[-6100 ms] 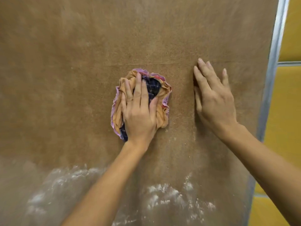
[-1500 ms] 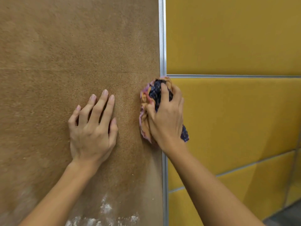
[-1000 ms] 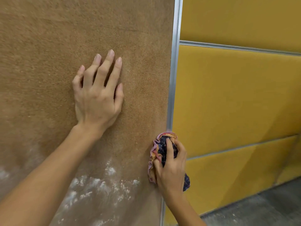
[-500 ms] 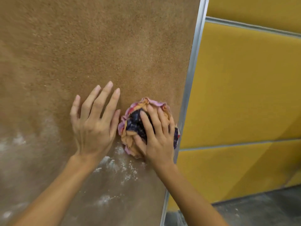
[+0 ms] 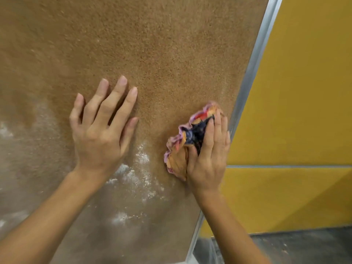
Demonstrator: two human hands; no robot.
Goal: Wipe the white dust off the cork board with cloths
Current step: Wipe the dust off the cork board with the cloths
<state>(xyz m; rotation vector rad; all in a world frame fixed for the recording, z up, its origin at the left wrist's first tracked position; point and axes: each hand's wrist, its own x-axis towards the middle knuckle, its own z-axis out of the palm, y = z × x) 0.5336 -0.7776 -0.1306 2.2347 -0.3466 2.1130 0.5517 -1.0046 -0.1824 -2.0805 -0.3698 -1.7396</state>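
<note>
A brown cork board (image 5: 162,46) fills the left and middle of the head view. White dust (image 5: 137,174) lies in patches across its lower part, between my two hands and at the far left. My left hand (image 5: 101,130) presses flat on the board with its fingers spread and straight. My right hand (image 5: 209,155) grips a bunched cloth (image 5: 182,145), pink-edged with tan and dark blue patches, and holds it against the board close to the right edge. The cloth sits just right of the dust patch.
A silver metal frame (image 5: 253,73) runs down the board's right edge. Yellow wall panels (image 5: 304,92) stand to the right, split by a thin metal strip (image 5: 285,166). Grey floor (image 5: 285,246) shows at the bottom right.
My right hand with the cloth has moved right, away from my left hand toward the frame. My left hand stays flat on the board. The view has tilted a little.
</note>
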